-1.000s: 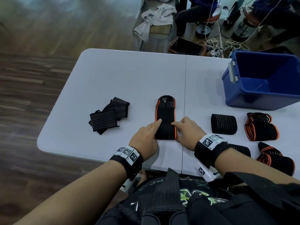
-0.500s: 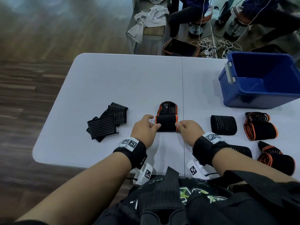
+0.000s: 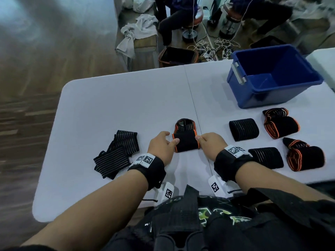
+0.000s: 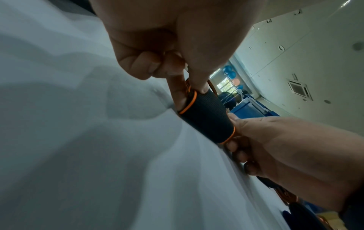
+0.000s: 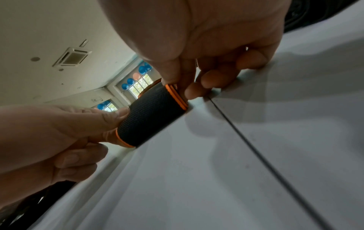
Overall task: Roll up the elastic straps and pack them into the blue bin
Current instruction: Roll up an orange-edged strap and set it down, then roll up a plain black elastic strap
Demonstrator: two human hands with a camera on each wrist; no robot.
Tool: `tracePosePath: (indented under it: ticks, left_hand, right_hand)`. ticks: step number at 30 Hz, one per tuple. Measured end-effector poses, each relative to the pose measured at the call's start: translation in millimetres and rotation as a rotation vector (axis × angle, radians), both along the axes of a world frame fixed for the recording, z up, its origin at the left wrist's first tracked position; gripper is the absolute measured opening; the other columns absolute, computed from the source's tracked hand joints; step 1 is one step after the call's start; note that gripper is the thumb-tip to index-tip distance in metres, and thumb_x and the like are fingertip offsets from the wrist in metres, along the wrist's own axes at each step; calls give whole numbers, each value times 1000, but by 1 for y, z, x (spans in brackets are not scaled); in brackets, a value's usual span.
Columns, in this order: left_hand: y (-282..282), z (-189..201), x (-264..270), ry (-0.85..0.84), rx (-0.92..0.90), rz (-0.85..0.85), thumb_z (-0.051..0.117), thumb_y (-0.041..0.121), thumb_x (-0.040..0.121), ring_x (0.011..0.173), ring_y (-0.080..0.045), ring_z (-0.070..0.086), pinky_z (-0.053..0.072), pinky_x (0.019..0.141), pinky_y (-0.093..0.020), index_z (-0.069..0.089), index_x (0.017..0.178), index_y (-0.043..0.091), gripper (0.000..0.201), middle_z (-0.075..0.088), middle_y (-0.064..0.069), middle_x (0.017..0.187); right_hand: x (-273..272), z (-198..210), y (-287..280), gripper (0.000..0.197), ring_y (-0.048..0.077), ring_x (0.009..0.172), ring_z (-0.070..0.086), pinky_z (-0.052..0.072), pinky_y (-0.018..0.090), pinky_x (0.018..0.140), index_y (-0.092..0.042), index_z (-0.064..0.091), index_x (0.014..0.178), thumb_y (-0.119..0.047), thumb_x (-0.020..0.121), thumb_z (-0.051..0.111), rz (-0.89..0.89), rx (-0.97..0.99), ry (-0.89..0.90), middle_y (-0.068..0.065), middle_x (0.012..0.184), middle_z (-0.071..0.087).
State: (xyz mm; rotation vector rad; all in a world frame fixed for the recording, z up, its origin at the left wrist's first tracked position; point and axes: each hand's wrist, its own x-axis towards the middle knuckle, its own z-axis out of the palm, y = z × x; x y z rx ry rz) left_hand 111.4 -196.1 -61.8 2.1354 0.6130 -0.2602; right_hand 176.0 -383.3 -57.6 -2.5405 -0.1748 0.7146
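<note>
A black strap with orange edges (image 3: 185, 140) lies partly rolled on the white table (image 3: 117, 105), its flat end still showing beyond the roll. My left hand (image 3: 162, 145) pinches the roll's left end (image 4: 189, 99) between thumb and forefinger. My right hand (image 3: 211, 144) pinches the right end (image 5: 177, 93) the same way. In both wrist views the roll (image 5: 149, 116) looks like a tight black cylinder resting on the table. The blue bin (image 3: 275, 77) stands open at the far right.
Rolled straps lie to the right: two black striped ones (image 3: 243, 129) (image 3: 266, 157) and two orange-edged ones (image 3: 281, 125) (image 3: 304, 156). An unrolled striped strap (image 3: 117, 153) lies left of my hands. Beyond the table are stools, cables and seated people.
The strap has been rolled away from me: the flat length has shortened and the roll has thickened. Both hands went from flat fingers on the strap to pinching its ends.
</note>
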Motion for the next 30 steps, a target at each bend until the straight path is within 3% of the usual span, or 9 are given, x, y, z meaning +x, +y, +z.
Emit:
tracePosePath:
  ticks: [5,8,12,15,18,23,27,30]
  left_hand:
    - [-5,-2,19,26,48,-188,61,46,94,100,-21,67,52,90,-35,67,116,21,34,74,-1,100]
    - [-22,0,30,6,60,-278,63,46,93,99,-21,66,51,86,-33,67,106,20,29,73,-1,101]
    - [-48,7,44,-37,135,-378,60,39,95,93,-25,62,39,73,-28,61,86,20,21,67,-2,90]
    - [-61,10,52,-57,138,-403,62,36,94,92,-24,62,39,72,-28,64,87,19,19,64,1,86]
    - [-66,10,55,-76,95,-402,62,33,93,93,-22,64,48,79,-30,69,93,18,18,71,0,93]
    - [-65,10,55,-78,14,-386,61,29,92,91,-19,65,47,76,-28,70,96,19,14,71,3,88]
    - [-56,13,49,-86,-61,-355,60,28,89,91,-15,65,47,76,-26,69,99,25,13,72,5,91]
    - [-41,18,37,-111,-86,-322,61,31,92,89,-9,64,44,73,-20,65,104,28,13,71,7,90]
  right_hand:
    - [-14,11,-11,51,29,70,55,39,34,66,-6,54,64,-37,103,45,-201,31,-9,11,67,57]
    - [-26,13,-25,30,28,77,62,50,36,72,-5,57,82,-31,98,55,-430,103,-97,10,79,63]
    - [-40,12,-42,9,21,86,69,57,42,85,-20,62,93,-27,95,60,-580,179,-170,0,93,69]
    - [-43,22,-50,18,17,100,66,51,33,94,-16,66,112,-22,95,61,-625,221,-194,-1,108,69]
    - [-42,29,-54,28,16,106,64,49,33,98,-16,63,122,-21,94,62,-611,249,-170,0,116,67]
    - [-32,29,-57,30,18,111,64,49,40,104,-19,63,124,-18,94,60,-581,248,-157,0,122,68]
    - [-22,35,-60,30,19,114,62,46,30,101,-15,62,125,-14,95,56,-562,177,-206,2,122,68]
    - [-12,45,-50,27,22,109,62,45,30,95,-14,64,119,-14,94,55,-525,141,-296,4,114,68]
